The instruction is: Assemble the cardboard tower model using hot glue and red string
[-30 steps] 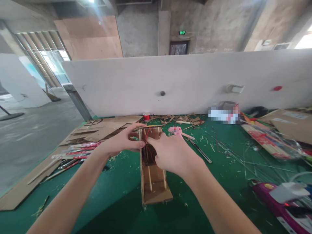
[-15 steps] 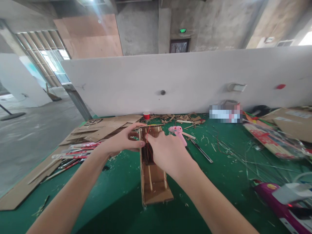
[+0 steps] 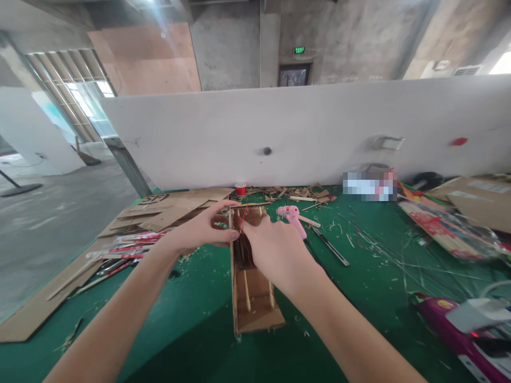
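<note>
Centrally, 1 cardboard trough (image 3: pixel 261 318), long axis approx. 12–6 o'clock, on green tabletop (image 3: pixel 187 335); w/ wooden sticks (image 3: pixel 247 291), red wire (image 3: pixel 246 242). Prob. light, semi-stiff, non-slip; wire joins likely fragile, so best held by side walls, nr. base. L hand (image 3: pixel 203 230), 10 o'clock: thumb & forefinger apart, at L wall; clamping, can't tell. R hand (image 3: pixel 281 250), 2 o'clock: forefinger inside, closure hidden, can't tell. Pink glue gun (image 3: pixel 294 217), 1 o'clock; knife (image 3: pixel 331 248), 3; red spool (image 3: pixel 240 189), 12.
</note>
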Motion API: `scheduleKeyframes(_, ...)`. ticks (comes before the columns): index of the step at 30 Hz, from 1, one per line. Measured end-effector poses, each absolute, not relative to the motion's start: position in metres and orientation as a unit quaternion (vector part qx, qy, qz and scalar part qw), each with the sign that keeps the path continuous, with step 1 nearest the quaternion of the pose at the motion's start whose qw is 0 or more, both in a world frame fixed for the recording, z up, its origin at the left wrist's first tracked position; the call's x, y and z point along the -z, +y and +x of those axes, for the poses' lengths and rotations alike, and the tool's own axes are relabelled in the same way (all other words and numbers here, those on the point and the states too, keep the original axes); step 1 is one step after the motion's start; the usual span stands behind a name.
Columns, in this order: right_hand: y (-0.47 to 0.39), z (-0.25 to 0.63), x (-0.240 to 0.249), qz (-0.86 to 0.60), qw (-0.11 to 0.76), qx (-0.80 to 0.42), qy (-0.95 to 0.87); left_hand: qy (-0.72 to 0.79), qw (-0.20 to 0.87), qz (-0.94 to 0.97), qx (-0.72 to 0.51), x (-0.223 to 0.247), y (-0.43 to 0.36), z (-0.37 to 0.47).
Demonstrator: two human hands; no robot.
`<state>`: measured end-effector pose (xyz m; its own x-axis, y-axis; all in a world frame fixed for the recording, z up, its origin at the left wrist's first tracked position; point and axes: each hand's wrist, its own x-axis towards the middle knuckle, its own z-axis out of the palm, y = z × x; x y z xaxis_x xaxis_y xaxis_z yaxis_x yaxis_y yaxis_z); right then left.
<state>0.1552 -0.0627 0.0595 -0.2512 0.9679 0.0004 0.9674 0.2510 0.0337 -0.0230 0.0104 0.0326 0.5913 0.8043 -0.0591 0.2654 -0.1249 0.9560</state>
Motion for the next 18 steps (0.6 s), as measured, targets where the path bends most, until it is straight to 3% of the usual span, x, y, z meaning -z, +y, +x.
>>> scheduleKeyframes(18, -0.0635, 0.1522, -0.0580, 0.620, -0.001, -0.020, 0.784, 0.373, 0.536, 0.716, -0.247, -0.0341, 0.0091, -0.0215)
